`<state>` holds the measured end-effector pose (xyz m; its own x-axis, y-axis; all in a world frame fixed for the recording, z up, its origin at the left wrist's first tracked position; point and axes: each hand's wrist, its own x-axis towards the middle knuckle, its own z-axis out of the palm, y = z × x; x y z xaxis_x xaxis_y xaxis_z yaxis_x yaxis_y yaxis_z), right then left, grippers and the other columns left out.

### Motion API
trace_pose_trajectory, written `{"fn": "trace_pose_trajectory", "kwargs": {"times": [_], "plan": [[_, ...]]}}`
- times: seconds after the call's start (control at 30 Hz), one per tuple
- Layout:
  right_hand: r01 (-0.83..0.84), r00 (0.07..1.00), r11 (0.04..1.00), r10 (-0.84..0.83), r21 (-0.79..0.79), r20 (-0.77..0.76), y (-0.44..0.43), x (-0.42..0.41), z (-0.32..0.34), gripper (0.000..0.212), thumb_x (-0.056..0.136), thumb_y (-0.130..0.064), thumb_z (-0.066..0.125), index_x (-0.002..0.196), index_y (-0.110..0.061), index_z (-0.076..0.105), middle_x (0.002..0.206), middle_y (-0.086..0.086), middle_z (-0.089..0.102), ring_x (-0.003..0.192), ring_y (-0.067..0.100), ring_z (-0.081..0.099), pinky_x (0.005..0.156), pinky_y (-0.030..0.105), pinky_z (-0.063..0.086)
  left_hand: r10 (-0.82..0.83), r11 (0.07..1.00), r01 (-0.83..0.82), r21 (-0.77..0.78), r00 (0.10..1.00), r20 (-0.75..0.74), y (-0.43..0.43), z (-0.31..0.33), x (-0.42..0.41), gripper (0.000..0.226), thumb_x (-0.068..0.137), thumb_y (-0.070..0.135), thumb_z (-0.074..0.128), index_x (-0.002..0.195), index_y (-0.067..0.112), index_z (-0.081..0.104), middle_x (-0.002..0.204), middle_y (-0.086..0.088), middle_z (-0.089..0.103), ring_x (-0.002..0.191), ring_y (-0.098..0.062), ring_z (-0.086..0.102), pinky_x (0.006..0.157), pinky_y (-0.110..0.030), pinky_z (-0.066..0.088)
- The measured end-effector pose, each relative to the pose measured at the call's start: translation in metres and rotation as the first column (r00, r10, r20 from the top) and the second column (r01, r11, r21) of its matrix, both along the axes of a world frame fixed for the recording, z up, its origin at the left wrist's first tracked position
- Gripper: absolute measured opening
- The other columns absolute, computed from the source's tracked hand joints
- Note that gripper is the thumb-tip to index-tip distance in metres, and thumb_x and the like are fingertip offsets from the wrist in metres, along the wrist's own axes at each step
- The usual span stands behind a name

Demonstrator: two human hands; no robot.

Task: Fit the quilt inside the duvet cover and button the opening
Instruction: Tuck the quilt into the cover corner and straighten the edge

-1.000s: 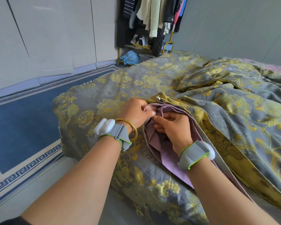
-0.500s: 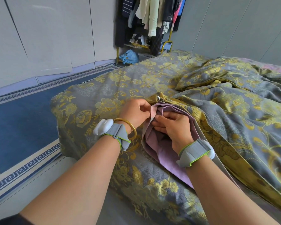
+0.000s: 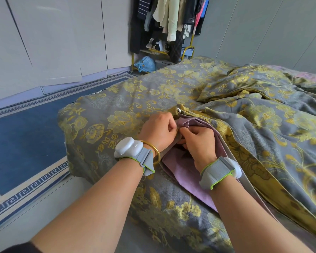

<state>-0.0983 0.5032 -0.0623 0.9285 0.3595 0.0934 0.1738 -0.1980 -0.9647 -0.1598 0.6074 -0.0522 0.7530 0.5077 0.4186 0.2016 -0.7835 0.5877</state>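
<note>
Left of bed: blue carpet (image 3: 26, 134), open floor along the mattress edge. Centre: duvet cover (image 3: 117, 106), grey-gold floral, spread on the bed. Hands meet at its opening: left hand (image 3: 157, 130) curled, pinching the hem; right hand (image 3: 199, 143) curled, pinching the facing hem over the lilac quilt (image 3: 186, 172) inside.

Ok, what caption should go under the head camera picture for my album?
Left hand and right hand pinch the duvet cover opening over the purple quilt.
</note>
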Motion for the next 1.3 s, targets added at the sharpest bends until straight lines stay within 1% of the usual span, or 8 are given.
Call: {"fn": "trace_pose_trajectory", "kwargs": {"times": [0.17, 0.27, 0.4, 0.5, 0.73, 0.9, 1.1, 1.3], "plan": [[-0.094, 0.989, 0.993, 0.101, 0.067, -0.109, -0.001, -0.003, 0.004, 0.028, 0.081, -0.038, 0.074, 0.079, -0.010, 0.076, 0.071, 0.007, 0.074, 0.062, 0.017, 0.071, 0.053, 0.023, 0.050, 0.006, 1.000, -0.006, 0.001, 1.000, -0.019, 0.002, 0.000, 0.000, 0.006, 0.081, 0.022, 0.063, 0.081, 0.016, 0.064, 0.076, 0.001, 0.065, 0.077, -0.024, 0.063, 0.067, -0.036, 0.052], [-0.069, 0.996, 0.998, 0.068, -0.003, -0.059, 0.000, -0.001, 0.000, 0.027, 0.078, -0.040, 0.077, 0.076, -0.013, 0.074, 0.065, 0.004, 0.071, 0.056, 0.012, 0.067, 0.052, 0.022, 0.049, 0.001, 1.000, -0.001, 0.008, 0.999, -0.043, 0.001, 0.000, 0.001, 0.005, 0.079, 0.022, 0.064, 0.079, 0.017, 0.065, 0.078, -0.001, 0.068, 0.077, -0.025, 0.064, 0.068, -0.035, 0.053], [-0.035, 0.999, 0.999, 0.035, -0.007, -0.002, -0.001, 0.004, -0.004, 0.019, 0.088, -0.018, 0.066, 0.070, -0.012, 0.072, 0.064, 0.005, 0.071, 0.053, 0.014, 0.067, 0.047, 0.019, 0.045, -0.002, 0.971, -0.005, -0.238, 1.000, -0.030, 0.003, 0.000, -0.002, 0.006, 0.076, 0.017, 0.073, 0.072, 0.013, 0.071, 0.063, 0.003, 0.069, 0.058, -0.010, 0.066, 0.060, -0.020, 0.052], [-0.041, 0.999, 0.999, 0.041, -0.020, 0.009, -0.001, 0.005, -0.004, 0.022, 0.088, -0.015, 0.063, 0.068, -0.014, 0.069, 0.064, 0.006, 0.070, 0.053, 0.016, 0.069, 0.045, 0.020, 0.044, -0.021, 0.908, 0.022, -0.419, 1.000, 0.006, 0.004, 0.000, -0.003, 0.006, 0.076, 0.013, 0.074, 0.072, 0.010, 0.071, 0.060, -0.005, 0.071, 0.054, -0.011, 0.069, 0.061, -0.024, 0.057], [-0.021, 0.992, 0.995, 0.033, -0.096, 0.118, -0.002, 0.009, -0.003, 0.022, 0.085, -0.026, 0.069, 0.073, -0.008, 0.073, 0.063, 0.012, 0.071, 0.054, 0.021, 0.067, 0.057, 0.033, 0.049, 0.033, 0.997, -0.036, 0.073, 0.999, 0.044, -0.001, 0.000, -0.002, 0.007, 0.080, 0.021, 0.069, 0.077, 0.017, 0.063, 0.082, 0.004, 0.063, 0.076, -0.020, 0.062, 0.068, -0.038, 0.052], [-0.045, 0.996, 0.999, 0.046, 0.020, -0.077, -0.004, 0.008, 0.002, 0.016, 0.086, -0.021, 0.071, 0.074, -0.011, 0.073, 0.065, 0.005, 0.068, 0.044, 0.009, 0.053, 0.042, 0.019, 0.035, -0.069, 0.964, 0.038, 0.264, 0.991, 0.112, -0.002, -0.001, -0.004, 0.008, 0.080, 0.012, 0.062, 0.079, 0.016, 0.056, 0.080, 0.001, 0.056, 0.069, -0.027, 0.056, 0.058, -0.041, 0.049], [-0.074, 0.982, 0.996, 0.081, 0.049, -0.170, -0.007, 0.008, 0.003, 0.013, 0.086, -0.013, 0.070, 0.074, -0.010, 0.072, 0.077, 0.009, 0.071, 0.048, 0.009, 0.046, 0.039, 0.013, 0.034, -0.076, 0.977, 0.049, 0.207, 0.990, 0.123, -0.003, -0.005, 0.001, 0.012, 0.080, 0.009, 0.065, 0.089, 0.015, 0.060, 0.085, 0.001, 0.061, 0.074, -0.025, 0.061, 0.065, -0.041, 0.051], [-0.062, 0.979, 0.997, 0.070, 0.049, -0.193, -0.005, 0.006, 0.000, 0.011, 0.086, -0.014, 0.070, 0.076, -0.009, 0.073, 0.075, 0.009, 0.071, 0.048, 0.009, 0.045, 0.038, 0.013, 0.033, 0.005, 0.972, -0.011, 0.236, 1.000, 0.028, -0.003, -0.005, 0.001, 0.007, 0.084, 0.015, 0.063, 0.079, 0.018, 0.059, 0.084, 0.002, 0.057, 0.079, -0.025, 0.058, 0.064, -0.034, 0.044]]}}
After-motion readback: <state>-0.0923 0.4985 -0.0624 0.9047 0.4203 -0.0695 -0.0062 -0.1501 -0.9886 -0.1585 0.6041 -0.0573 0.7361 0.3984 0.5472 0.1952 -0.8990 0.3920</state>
